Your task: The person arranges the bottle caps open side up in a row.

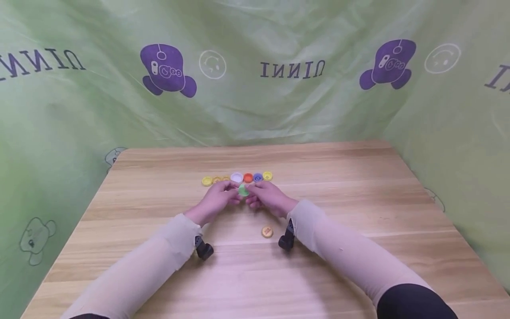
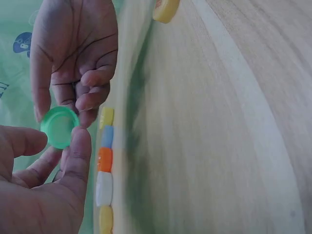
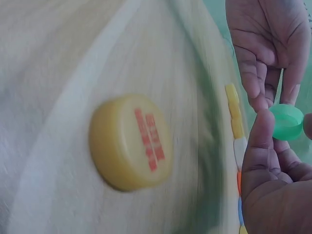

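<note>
A green bottle cap [image 1: 243, 190] is held up between the two hands, just in front of a row of caps. My left hand [image 1: 215, 199] pinches it from one side with thumb and finger. From the other side my right hand [image 1: 272, 199] grips it the same way. In the left wrist view the hollow inside of the green cap [image 2: 59, 127] faces the camera. On the near part of the table lies a yellow-orange cap [image 1: 267, 232], whose top carries red printing in the right wrist view.
Behind the hands several caps stand side by side, among them a yellow cap [image 1: 206, 181], a white cap [image 1: 237, 177], an orange-red cap [image 1: 248, 177] and a blue cap [image 1: 257, 177]. The wooden table [image 1: 338, 177] meets a green printed curtain [image 1: 239, 110] at the back and sides.
</note>
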Motion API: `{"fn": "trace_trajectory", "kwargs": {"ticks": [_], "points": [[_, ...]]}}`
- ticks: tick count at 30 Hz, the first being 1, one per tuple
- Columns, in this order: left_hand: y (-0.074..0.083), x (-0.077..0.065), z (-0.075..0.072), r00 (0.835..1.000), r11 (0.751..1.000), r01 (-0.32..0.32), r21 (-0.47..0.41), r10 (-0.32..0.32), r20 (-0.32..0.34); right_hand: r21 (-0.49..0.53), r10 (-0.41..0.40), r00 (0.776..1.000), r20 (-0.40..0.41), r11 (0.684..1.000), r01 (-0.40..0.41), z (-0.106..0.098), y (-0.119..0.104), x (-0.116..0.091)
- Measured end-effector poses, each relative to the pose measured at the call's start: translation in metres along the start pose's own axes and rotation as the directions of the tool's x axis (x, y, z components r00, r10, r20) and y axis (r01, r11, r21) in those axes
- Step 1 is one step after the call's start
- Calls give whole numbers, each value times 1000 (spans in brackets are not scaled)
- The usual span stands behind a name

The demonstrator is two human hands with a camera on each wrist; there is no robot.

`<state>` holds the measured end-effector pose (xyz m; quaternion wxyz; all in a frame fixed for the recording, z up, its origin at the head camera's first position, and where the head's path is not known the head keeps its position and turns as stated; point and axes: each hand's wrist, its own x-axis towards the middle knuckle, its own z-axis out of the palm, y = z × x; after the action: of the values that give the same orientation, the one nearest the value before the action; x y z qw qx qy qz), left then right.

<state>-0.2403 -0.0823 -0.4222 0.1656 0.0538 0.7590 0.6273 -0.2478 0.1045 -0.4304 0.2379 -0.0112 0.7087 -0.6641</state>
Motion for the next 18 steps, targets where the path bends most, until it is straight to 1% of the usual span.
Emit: {"fn": "trace_trajectory", "kwargs": {"ticks": [6,10,12,15,18], "points": [[0,12,10,999,1000,19,-18,-20,-44,9,12,1000,-17,1000,-12,-6,1,3],[2,19,14,998,999,28,-21,-29,-46,10,15,999,-44,1000,-14,-10,-2,1],[3,21,15,999,1000,25,-13,-26,-42,11,11,997,-73,1000,-10,-11,-3,2],[5,25,15,999,1000,27,6,-27,-37,15,-5,993,-116,1000,6,-13,-5,5],[7,32,15,999,999,31,8,-30,-36,15,-22,990,-142,1000,25,-16,-9,7]]}}
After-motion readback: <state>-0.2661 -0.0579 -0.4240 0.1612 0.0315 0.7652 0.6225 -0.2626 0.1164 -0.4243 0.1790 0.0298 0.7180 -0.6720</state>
